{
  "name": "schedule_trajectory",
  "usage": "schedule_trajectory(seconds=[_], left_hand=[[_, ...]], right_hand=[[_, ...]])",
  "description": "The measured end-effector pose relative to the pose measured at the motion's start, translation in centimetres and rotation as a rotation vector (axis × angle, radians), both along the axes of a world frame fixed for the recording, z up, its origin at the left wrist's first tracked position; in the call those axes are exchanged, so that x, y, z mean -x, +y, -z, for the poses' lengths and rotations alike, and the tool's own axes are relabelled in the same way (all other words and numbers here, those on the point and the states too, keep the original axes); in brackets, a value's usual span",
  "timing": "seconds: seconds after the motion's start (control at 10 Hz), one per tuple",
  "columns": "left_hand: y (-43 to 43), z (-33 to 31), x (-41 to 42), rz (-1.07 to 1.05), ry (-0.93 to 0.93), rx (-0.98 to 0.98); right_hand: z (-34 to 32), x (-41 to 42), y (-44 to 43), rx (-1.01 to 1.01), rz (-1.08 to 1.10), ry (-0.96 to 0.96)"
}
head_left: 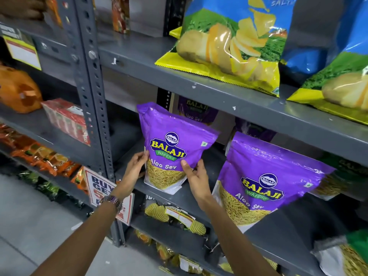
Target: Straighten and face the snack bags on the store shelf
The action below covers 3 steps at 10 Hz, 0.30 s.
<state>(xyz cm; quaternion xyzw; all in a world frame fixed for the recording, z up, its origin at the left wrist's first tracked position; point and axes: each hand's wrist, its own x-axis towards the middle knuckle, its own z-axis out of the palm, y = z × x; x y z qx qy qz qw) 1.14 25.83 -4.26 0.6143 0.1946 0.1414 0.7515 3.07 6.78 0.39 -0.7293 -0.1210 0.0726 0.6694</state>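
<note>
A purple Aloo Sev bag (171,136) stands upright at the front of the grey middle shelf (179,198), label facing me. My left hand (135,168) grips its lower left edge and my right hand (196,178) grips its lower right side. A second purple Aloo Sev bag (266,176) stands to the right, leaning forward over the shelf edge. More purple bags (197,112) sit in shadow behind both.
Two blue-and-yellow chip bags (233,42) lie on the shelf above. A slotted steel upright (93,92) stands just left of my hands. Orange and red packs (65,118) fill the left bay. A sale sign (105,194) hangs below; yellow packets (175,216) lie on the lower shelf.
</note>
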Motion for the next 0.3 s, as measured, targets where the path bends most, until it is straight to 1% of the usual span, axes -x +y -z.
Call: schedule_trajectory(seconds=[0.1, 0.2, 0.3], left_hand=[[-0.1, -0.4, 0.3, 0.017, 0.023, 0.003], [-0.4, -1.0, 0.6, -0.110, -0.056, -0.039], [-1.6, -1.4, 2.5, -0.399, -0.304, -0.198]], right_hand=[[-0.5, 0.4, -0.1, 0.026, -0.008, 0.021], [-1.5, 0.8, -0.6, 0.063, -0.005, -0.006], [-2.1, 1.9, -2.0, 0.075, 0.132, -0.077]])
